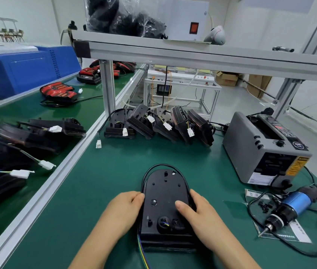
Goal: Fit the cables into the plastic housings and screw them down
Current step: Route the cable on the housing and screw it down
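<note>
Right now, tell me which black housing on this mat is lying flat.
The housing held between the left hand and right hand, flat near you; the row of housings behind leans on edge.

Head view: worn on the person's head, wide-angle.
Facing: forward and down across the green bench (105, 171).
Nearness: close over the black housing (165, 193), lower centre; shelf rail (192, 53) spans the top.

Black housing (165, 193): its right edge is hidden under the right hand (197, 215), the coloured wires (141, 247) leaving its near left corner are cut off by the bottom edge, and the black bits (265, 206) to its right are too small to identify.
</note>
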A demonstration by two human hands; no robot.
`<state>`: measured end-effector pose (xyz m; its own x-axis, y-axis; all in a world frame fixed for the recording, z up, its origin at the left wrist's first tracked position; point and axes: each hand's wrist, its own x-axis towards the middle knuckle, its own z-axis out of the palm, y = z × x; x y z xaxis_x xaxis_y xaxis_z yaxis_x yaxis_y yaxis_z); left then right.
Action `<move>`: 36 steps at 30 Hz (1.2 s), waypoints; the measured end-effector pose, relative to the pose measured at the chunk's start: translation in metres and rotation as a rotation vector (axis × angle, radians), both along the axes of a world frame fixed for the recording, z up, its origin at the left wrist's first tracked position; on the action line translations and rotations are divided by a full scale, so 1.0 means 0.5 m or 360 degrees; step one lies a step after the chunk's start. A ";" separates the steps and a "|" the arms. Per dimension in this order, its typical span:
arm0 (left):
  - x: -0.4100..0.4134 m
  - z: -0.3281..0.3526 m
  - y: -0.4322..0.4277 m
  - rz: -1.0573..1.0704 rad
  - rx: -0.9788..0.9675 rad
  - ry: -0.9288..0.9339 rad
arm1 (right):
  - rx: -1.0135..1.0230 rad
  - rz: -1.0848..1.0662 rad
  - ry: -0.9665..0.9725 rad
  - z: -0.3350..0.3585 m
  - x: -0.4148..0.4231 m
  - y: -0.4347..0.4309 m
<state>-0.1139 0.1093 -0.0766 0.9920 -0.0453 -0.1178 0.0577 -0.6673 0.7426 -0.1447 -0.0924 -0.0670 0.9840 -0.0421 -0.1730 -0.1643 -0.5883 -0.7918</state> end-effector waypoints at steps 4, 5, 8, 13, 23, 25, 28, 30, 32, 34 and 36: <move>-0.017 -0.002 -0.021 0.0009 0.0002 -0.0067 | 0.0174 -0.0076 -0.0081 -0.013 0.000 0.013; -0.019 -0.002 -0.026 0.0023 -0.0041 -0.0056 | 0.0224 -0.0113 -0.0101 -0.014 0.001 0.015; -0.031 0.004 -0.041 0.0046 -0.0319 -0.0004 | 0.0364 -0.0252 -0.0148 -0.014 0.007 0.020; -0.039 0.011 -0.042 0.0202 -0.1014 0.0294 | 0.0673 -0.0438 -0.0141 -0.005 0.029 0.014; -0.072 -0.001 -0.044 0.0065 -0.1581 0.0485 | 0.1038 -0.0616 0.0011 -0.009 0.049 0.001; -0.076 0.002 -0.041 -0.0053 -0.1606 0.0501 | 0.0976 -0.0561 0.0001 -0.006 0.052 0.006; -0.085 0.005 -0.037 -0.0095 -0.1749 0.0578 | 0.0866 -0.0452 0.0051 0.005 0.058 0.009; -0.091 0.005 -0.039 -0.0066 -0.1862 0.0598 | 0.0878 -0.0398 0.0129 0.013 0.067 0.004; -0.094 0.007 -0.043 0.0057 -0.1935 0.0553 | 0.0919 -0.0334 0.0146 0.022 0.076 -0.001; -0.093 0.010 -0.049 0.0183 -0.1982 0.0508 | 0.0917 -0.0254 0.0135 0.028 0.079 -0.007; -0.090 0.013 -0.051 0.0258 -0.1994 0.0450 | 0.0935 -0.0166 0.0130 0.029 0.079 -0.011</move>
<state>-0.1590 0.0839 -0.0701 0.9443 -0.1587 -0.2883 0.3286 0.4989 0.8019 -0.1051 -0.0981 -0.0526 0.9624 -0.0122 -0.2714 -0.2717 -0.0336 -0.9618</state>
